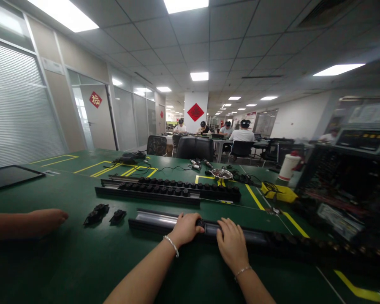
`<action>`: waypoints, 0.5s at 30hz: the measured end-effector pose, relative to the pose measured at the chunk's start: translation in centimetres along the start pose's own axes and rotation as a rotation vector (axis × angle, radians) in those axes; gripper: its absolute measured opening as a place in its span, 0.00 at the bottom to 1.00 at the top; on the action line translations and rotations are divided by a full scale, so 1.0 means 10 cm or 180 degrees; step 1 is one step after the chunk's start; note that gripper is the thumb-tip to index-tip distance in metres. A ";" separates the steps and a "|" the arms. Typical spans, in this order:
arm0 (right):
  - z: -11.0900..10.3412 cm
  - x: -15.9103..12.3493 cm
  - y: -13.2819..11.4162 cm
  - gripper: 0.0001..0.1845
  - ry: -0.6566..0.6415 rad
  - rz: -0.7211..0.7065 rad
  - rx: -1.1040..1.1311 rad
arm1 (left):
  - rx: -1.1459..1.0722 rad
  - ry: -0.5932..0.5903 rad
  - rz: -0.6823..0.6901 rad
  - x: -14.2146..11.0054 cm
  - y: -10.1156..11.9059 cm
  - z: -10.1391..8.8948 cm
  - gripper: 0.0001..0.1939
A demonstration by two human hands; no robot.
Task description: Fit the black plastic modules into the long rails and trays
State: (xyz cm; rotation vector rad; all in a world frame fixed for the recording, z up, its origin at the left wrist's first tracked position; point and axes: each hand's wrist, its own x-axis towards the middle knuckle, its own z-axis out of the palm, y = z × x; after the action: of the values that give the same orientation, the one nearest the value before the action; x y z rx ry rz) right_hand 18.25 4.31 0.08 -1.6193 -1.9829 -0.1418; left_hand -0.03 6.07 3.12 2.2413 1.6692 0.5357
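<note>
My left hand [186,228] is curled over a long black and silver rail [152,219] that lies across the green table [66,257] in front of me. Its fingers pinch a small black part on the rail. My right hand [232,244] rests just to the right on the same rail, fingers bent down over it. To the right the rail carries a row of black round parts [304,242]. Two loose black parts [96,213] lie on the table to the left.
Another person's arm [25,223] lies on the table at far left. A second rail full of black knobs [167,191] lies farther back. A metal bowl [221,173], yellow box [280,193], white bottle [289,166] and open machine [345,185] stand right. Seated workers are beyond.
</note>
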 end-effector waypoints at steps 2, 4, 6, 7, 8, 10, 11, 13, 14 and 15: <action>0.00 0.00 0.00 0.21 -0.0106 0.0022 -0.0062 | 0.0013 -0.0033 -0.0009 -0.01 -0.05 -0.03 0.15; 0.00 0.00 -0.01 0.22 -0.0172 0.0039 -0.0064 | 0.0033 -0.0065 -0.0022 -0.03 -0.10 -0.07 0.15; -0.01 0.00 -0.02 0.22 -0.0203 0.0051 -0.0049 | 0.0056 -0.0095 -0.0052 -0.04 -0.15 -0.11 0.15; -0.02 0.00 -0.03 0.22 -0.0211 0.0056 -0.0040 | 0.0066 -0.0111 -0.0072 -0.05 -0.18 -0.13 0.15; -0.02 0.00 -0.03 0.22 -0.0215 0.0064 -0.0033 | 0.0072 -0.0126 -0.0092 -0.06 -0.20 -0.15 0.15; -0.03 0.00 -0.03 0.22 -0.0213 0.0083 -0.0017 | 0.0079 -0.0154 -0.0125 -0.08 -0.25 -0.19 0.16; -0.03 0.00 -0.03 0.22 -0.0212 0.0087 -0.0005 | 0.0083 -0.0164 -0.0139 -0.09 -0.27 -0.21 0.16; -0.04 0.00 -0.02 0.22 -0.0216 0.0076 0.0024 | 0.0089 -0.0176 -0.0166 -0.12 -0.31 -0.24 0.16; -0.03 0.00 -0.02 0.22 -0.0220 0.0067 0.0037 | 0.0092 -0.0180 -0.0181 -0.13 -0.34 -0.26 0.16; -0.03 0.00 -0.02 0.22 -0.0221 0.0056 0.0046 | 0.0096 -0.0184 -0.0200 -0.15 -0.36 -0.28 0.16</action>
State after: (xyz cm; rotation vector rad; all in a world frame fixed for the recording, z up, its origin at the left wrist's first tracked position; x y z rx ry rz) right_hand 18.20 4.12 0.41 -1.6525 -2.0163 -0.0652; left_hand -4.75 5.73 3.83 2.1955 1.7234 0.4295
